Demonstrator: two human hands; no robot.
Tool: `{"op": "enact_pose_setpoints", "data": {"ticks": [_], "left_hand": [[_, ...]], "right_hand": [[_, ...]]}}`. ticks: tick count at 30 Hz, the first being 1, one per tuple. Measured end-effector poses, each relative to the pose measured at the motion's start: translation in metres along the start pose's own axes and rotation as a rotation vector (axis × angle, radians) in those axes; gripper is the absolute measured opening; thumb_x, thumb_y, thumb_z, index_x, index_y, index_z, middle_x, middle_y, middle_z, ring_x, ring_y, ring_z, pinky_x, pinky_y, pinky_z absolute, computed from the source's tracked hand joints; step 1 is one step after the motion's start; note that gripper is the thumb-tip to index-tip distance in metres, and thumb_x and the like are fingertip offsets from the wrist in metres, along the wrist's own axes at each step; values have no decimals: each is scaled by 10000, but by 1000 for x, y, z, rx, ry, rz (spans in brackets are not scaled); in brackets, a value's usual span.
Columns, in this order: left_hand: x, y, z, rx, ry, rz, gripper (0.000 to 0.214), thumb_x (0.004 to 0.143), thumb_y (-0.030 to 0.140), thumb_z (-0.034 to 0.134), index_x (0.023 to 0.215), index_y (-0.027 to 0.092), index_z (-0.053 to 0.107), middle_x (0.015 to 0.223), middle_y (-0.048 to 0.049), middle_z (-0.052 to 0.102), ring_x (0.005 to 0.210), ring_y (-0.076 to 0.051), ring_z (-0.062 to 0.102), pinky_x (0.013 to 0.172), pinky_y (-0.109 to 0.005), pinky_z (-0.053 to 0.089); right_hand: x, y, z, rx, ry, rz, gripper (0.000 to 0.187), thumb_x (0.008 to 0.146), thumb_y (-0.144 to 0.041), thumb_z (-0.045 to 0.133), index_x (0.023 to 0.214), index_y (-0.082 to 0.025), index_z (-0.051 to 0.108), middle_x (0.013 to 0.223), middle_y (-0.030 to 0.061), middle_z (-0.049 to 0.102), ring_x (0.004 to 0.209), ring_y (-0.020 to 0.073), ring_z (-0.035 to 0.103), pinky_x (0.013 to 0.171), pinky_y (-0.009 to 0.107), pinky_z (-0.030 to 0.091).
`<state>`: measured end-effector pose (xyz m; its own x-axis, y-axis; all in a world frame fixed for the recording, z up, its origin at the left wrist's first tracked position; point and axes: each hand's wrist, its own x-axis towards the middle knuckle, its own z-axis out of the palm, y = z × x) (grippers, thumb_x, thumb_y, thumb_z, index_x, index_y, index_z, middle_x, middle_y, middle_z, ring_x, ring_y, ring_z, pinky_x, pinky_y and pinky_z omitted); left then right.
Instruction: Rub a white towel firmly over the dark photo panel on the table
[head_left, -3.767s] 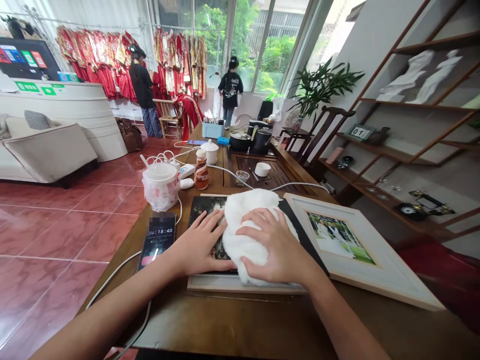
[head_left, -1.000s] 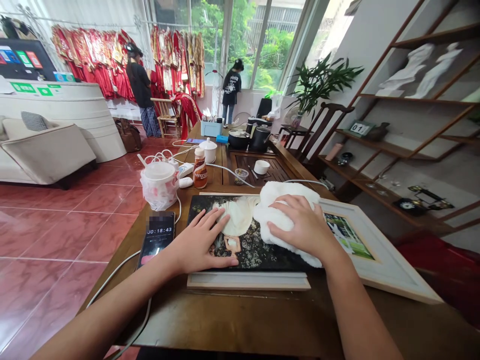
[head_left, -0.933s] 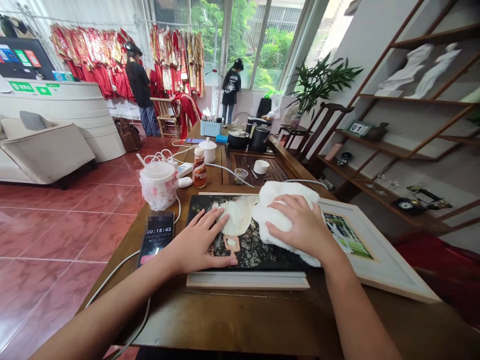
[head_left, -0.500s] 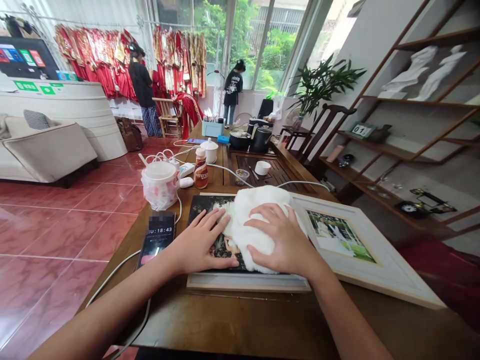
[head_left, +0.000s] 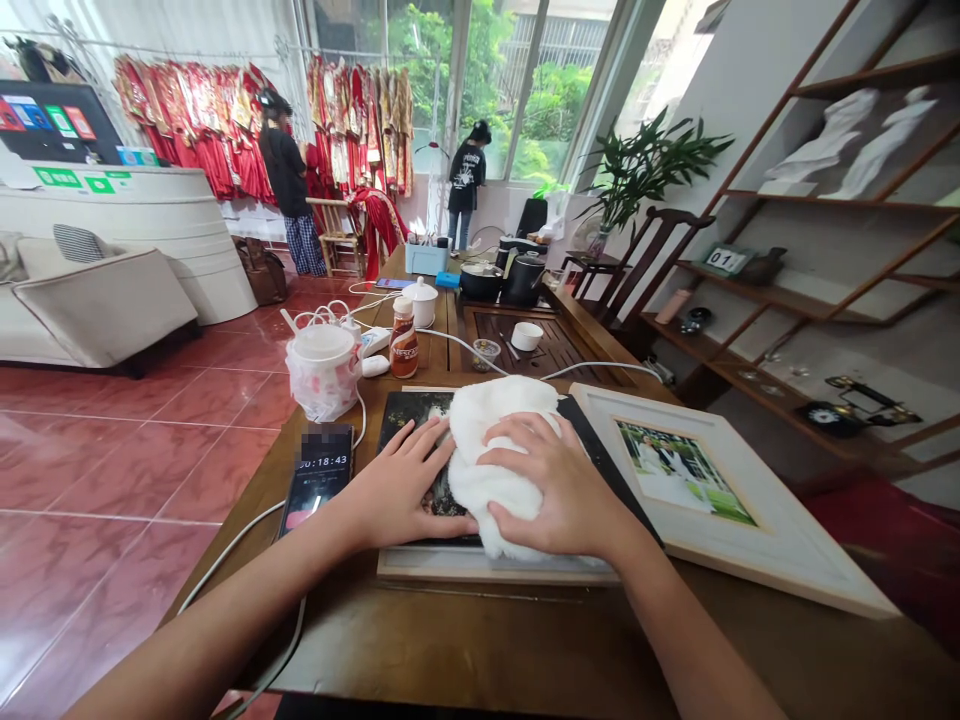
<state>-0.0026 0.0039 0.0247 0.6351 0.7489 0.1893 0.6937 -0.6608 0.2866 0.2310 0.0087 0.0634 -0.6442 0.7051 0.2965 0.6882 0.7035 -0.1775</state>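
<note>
White fluffy towel [head_left: 472,480] bunched on black photo board [head_left: 405,412], atop wooden table [head_left: 450,640]. R hand [head_left: 559,490] presses it, grip open; L hand [head_left: 405,490] lies flat on board, released (nothing clenched). Hard rubbing could scuff board's surface, esp. w/ grit in towel.

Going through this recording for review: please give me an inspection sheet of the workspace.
surface: brown wooden table, items spread along it
job's things: white fluffy cloth on a dark picture panel; white-framed couple's photo lies to the right
clutter: Nescafé bottle, bagged white cup, phone showing a timer
hands: left hand flat on the panel; right hand pressing on the cloth
cables: white cable trails from the phone; others run to a power strip
surroundings: red garments on racks, two people standing, shelves with figurines
</note>
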Motion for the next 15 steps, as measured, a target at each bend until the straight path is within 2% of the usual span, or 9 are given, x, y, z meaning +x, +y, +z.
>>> {"op": "enact_pose_setpoints", "data": {"ticks": [3, 10, 15], "left_hand": [[0, 0, 0, -19, 16, -9, 971, 819, 799, 460, 1537, 182, 240, 1595, -140, 237, 1483, -289, 174, 1206, -498, 131], [0, 2, -3, -12, -13, -27, 993, 820, 810, 438, 1540, 156, 235, 1604, -142, 203, 1488, -272, 156, 1212, -475, 113], [0, 1, -2, -11, -7, -22, 991, 822, 810, 432, 1542, 159, 234, 1604, -138, 203, 1489, -276, 152, 1211, -479, 115]], "right_hand": [[-1, 11, -2, -56, 23, 41, 297, 733, -398, 640, 1017, -312, 661, 1208, 30, 619, 1171, 315, 482, 1002, 571, 250], [-9, 44, -6, -237, 70, 172, 297, 805, -428, 577, 1048, -276, 652, 1232, 59, 620, 1160, 329, 490, 899, 538, 348], [-14, 56, -7, -313, 79, 210, 314, 823, -453, 553, 1068, -285, 654, 1249, 58, 618, 1161, 333, 491, 848, 523, 371]]}}
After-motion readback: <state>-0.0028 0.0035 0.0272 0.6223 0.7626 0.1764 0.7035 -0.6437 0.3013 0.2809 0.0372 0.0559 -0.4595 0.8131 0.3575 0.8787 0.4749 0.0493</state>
